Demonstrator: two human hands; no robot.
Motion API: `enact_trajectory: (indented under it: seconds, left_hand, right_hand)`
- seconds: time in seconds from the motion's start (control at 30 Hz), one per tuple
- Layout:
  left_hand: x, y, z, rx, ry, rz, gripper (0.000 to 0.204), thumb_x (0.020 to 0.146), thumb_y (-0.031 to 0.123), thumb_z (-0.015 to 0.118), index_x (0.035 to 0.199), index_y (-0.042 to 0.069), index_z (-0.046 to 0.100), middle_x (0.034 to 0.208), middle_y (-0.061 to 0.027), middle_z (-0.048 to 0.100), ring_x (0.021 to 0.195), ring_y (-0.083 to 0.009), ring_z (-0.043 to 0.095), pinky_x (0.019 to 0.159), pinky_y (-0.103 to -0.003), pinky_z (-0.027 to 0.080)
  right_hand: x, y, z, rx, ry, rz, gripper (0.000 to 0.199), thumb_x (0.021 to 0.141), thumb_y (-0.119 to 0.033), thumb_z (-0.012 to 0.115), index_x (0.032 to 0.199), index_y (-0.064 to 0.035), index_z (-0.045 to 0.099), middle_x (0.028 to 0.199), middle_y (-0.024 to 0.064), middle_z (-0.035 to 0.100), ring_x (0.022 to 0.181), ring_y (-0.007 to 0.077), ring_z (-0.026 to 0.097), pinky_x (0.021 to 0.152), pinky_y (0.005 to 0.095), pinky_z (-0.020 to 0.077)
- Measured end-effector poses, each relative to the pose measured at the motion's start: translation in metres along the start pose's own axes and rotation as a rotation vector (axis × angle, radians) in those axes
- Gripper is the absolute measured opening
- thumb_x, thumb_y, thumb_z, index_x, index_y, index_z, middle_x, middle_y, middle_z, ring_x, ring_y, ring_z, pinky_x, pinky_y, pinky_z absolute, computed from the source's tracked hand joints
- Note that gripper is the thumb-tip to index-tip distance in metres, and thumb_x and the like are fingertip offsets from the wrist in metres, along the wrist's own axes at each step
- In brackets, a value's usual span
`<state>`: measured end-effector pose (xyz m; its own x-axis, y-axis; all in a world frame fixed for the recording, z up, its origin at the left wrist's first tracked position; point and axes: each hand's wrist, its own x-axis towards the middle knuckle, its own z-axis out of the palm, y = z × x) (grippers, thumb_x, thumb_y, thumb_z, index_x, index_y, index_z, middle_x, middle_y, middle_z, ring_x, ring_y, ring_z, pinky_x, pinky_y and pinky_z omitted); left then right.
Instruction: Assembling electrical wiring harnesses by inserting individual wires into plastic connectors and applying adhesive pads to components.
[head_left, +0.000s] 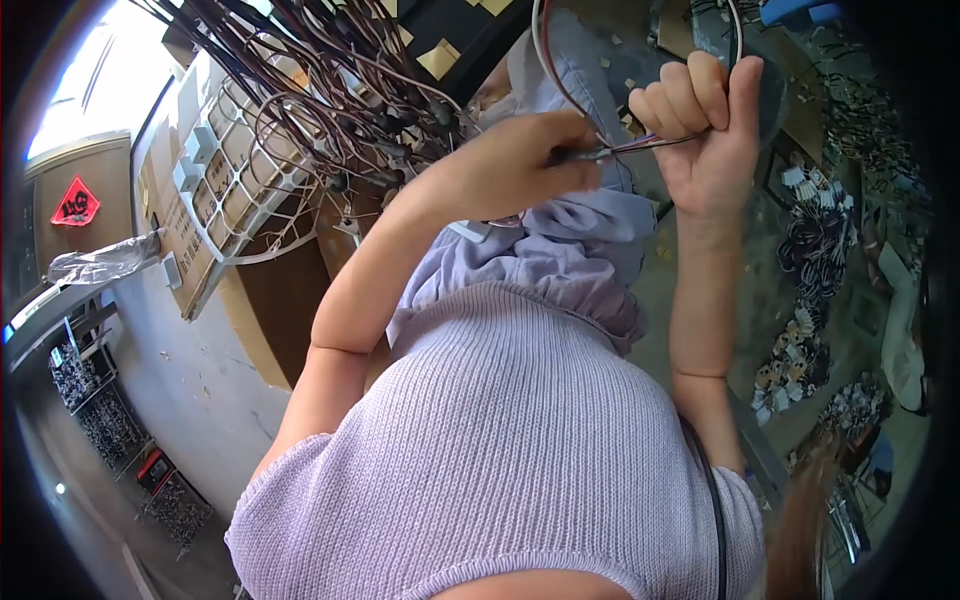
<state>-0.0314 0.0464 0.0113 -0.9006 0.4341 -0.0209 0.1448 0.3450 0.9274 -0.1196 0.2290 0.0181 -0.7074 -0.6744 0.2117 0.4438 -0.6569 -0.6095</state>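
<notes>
My left hand (520, 165) pinches the dark end of a thin cable (583, 154) between thumb and fingers, in front of my lilac knit top (510, 440). Several fine coloured wires (652, 143) run from that end into my right hand (705, 125). The right hand is a closed fist around the same cable. From the fist the grey cable rises in a loop (738, 35) and curves back down on the left (540, 45). The two hands are close together, a short stretch of wire taut between them.
A heap of dark brown cables with connectors (330, 90) lies over a white plastic crate (235, 185) and a cardboard box (265, 300) at the upper left. Bundled cables (815, 240) and small parts lie scattered on the floor at the right.
</notes>
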Motion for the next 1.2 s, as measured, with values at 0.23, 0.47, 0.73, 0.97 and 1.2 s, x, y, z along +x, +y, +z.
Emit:
enact_trajectory:
  seconds: [0.23,0.47,0.73,0.97,1.2]
  left_hand:
    - [-0.015,0.018,0.003,-0.255,0.102,-0.183,0.030,0.098,0.028,0.054,0.105,0.001,0.065,0.067,0.0063,0.045,0.061,-0.0025,0.038,0.052,-0.021,0.031]
    - [-0.025,0.020,0.006,-0.441,0.122,-0.254,0.024,0.097,0.022,0.054,0.101,-0.002,0.051,0.077,-0.0047,0.057,0.070,-0.0119,0.053,0.063,-0.027,0.044]
    - [-0.038,0.028,0.019,-0.693,0.409,-0.179,0.027,0.098,0.016,0.053,0.113,0.006,0.033,0.074,-0.0044,0.051,0.062,-0.0045,0.042,0.053,-0.017,0.030]
    - [-0.037,0.029,0.014,-1.206,0.304,-0.173,0.022,0.100,0.024,0.048,0.113,0.007,0.041,0.086,-0.0154,0.060,0.059,-0.0071,0.044,0.049,-0.017,0.031]
    - [-0.029,0.014,0.011,-1.361,0.291,-0.259,0.032,0.102,0.023,0.042,0.122,-0.002,0.043,0.100,-0.0167,0.059,0.069,-0.0134,0.058,0.058,-0.020,0.048]
  right_hand:
    - [-0.026,0.010,-0.004,-0.525,-0.068,0.075,0.032,0.088,-0.015,0.048,0.116,0.0003,0.054,0.123,0.0145,0.052,0.116,0.0212,0.050,0.098,0.0340,0.0380]
    - [-0.026,0.016,-0.009,-0.837,-0.096,0.161,0.022,0.087,-0.002,0.063,0.108,-0.0006,0.060,0.102,0.0029,0.058,0.090,0.0100,0.059,0.076,0.0240,0.0489]
    - [-0.015,0.041,-0.008,-1.548,0.435,-0.408,0.008,0.087,-0.005,0.063,0.086,-0.0017,0.055,0.079,0.0037,0.055,0.063,0.0112,0.049,0.058,0.0250,0.0426]
    - [-0.010,0.037,-0.026,-0.366,0.451,0.172,0.027,0.097,-0.028,0.053,0.104,-0.0015,0.057,0.073,-0.0044,0.045,0.057,-0.0005,0.034,0.046,0.0157,0.0253]
    - [0.016,0.028,0.007,-0.266,0.207,0.207,0.040,0.098,-0.033,0.052,0.117,0.0029,0.054,0.065,-0.0078,0.032,0.052,0.0004,0.025,0.044,0.0177,0.0187]
